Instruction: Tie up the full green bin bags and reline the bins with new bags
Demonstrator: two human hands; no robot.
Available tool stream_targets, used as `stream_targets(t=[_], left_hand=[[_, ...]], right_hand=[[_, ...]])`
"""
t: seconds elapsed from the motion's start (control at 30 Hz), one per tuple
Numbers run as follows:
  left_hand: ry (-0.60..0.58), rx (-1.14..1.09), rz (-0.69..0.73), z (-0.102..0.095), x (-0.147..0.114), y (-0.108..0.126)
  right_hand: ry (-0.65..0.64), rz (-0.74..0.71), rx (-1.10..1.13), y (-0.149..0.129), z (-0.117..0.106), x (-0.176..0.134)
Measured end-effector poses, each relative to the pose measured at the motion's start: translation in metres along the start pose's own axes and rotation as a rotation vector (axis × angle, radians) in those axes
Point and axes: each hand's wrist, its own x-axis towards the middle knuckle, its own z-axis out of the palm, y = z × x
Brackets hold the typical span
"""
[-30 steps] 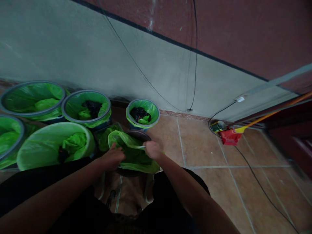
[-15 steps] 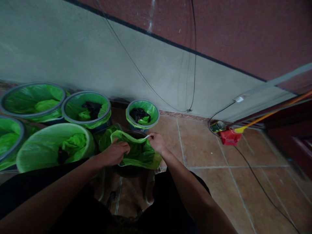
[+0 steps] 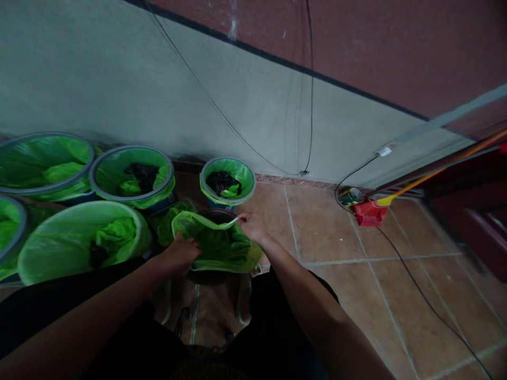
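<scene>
Between my knees a green bin bag (image 3: pixel 225 252) hangs with its mouth spread over a dark bin (image 3: pixel 209 276). My right hand (image 3: pixel 252 227) pinches the bag's rim at the right, where a pale strip of the edge runs from the fingertips. My left hand (image 3: pixel 181 255) is at the left side of the mouth, thumb up and fingers curled over the edge; part of its grip is hidden. Just behind the bag stands a small lined bin (image 3: pixel 204 198) with a black bag (image 3: pixel 222 182) inside.
Several green-lined bins crowd the left, among them a pale green bin (image 3: pixel 47 253) and a grey-rimmed bin (image 3: pixel 160 199). A red dustpan (image 3: pixel 371 213) with a yellow handle and a can (image 3: pixel 351 197) stand by the wall. A black cable (image 3: pixel 420 295) crosses the tiled floor.
My left hand has moved slightly left and down along the bag's rim, and the mouth is spread wider. My right hand keeps its pinch. The view has shifted slightly.
</scene>
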Motion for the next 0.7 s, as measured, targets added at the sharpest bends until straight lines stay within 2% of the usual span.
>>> stream_targets(t=[0.17,0.4,0.53,0.7], left_hand=[[0.050,-0.012,-0.083,0.002,0.008,-0.007],[0.089,-0.019,-0.209,-0.011,0.018,-0.002],[0.134,-0.037,-0.253,-0.015,0.021,0.001],[0.166,-0.063,-0.209,-0.007,0.023,-0.003]], right_hand=[[-0.208,-0.159,-0.056,-0.015,0.014,-0.017],[-0.384,-0.327,-0.238,-0.020,0.041,-0.035],[-0.395,-0.379,-0.495,-0.017,0.049,-0.046],[-0.300,-0.393,-0.700,-0.014,0.051,-0.050]])
